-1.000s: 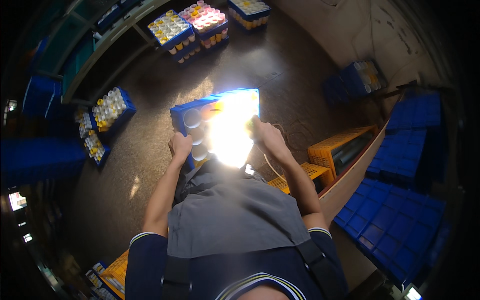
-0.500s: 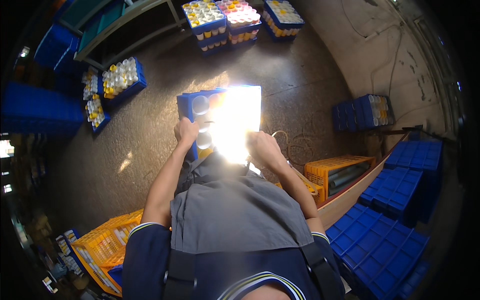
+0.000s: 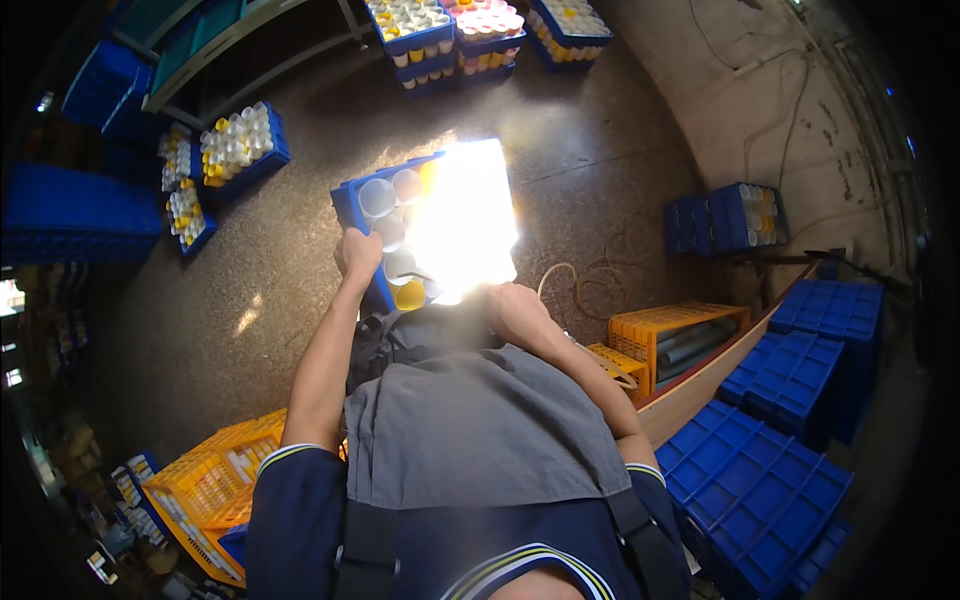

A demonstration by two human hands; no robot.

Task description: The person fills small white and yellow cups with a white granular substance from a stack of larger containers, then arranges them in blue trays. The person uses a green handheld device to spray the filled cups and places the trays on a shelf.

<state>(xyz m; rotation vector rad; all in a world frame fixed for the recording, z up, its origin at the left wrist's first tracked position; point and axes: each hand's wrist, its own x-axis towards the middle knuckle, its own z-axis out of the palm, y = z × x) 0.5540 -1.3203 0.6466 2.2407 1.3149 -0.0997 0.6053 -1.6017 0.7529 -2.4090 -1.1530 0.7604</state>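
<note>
In front of my waist I hold a blue plastic crate with white and yellow cup-like tubes standing in it. My left hand is closed around its left side wall. My right hand is closed at its near right corner; strong glare hides the fingertips there. Blazing sunlight washes out the crate's right half, so its contents on that side cannot be made out. The crate sits slightly turned, its near edge close to my grey apron.
Blue crates of tubes stand at the left, and more crates are stacked ahead. A pale hose lies coiled on the floor. Orange crates and stacked blue crates are at the right, an orange crate behind left.
The crate has shifted a little to the left and away from me, and turned slightly counterclockwise. My left hand moved left with it; my right hand came slightly nearer to my body.
</note>
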